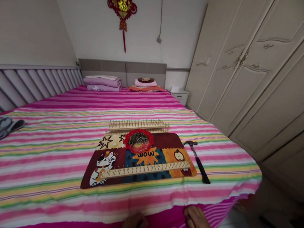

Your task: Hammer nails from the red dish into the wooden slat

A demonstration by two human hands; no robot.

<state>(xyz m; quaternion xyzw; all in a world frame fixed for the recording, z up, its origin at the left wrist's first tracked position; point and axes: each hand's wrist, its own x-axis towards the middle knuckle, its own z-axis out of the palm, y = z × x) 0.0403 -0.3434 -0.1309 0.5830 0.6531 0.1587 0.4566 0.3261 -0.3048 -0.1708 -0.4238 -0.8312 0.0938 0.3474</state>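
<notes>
The left hand [133, 225] and right hand [197, 221] curl at the bottom; I can't tell if they're open. Nailing seems to wait; it needs nails [138, 138] and the hammer [200, 165], right of middle.

Rear wall [143, 37]: white, red Chinese knot ornament [122, 5] mounted. Grey headboard [150, 68] below, at far end of striped bed [54, 138]. Upright-slatted rail [34, 82] along left. White nightstand [181, 96] right of headboard. Cream panelled wardrobe [260, 62] along right.
</notes>
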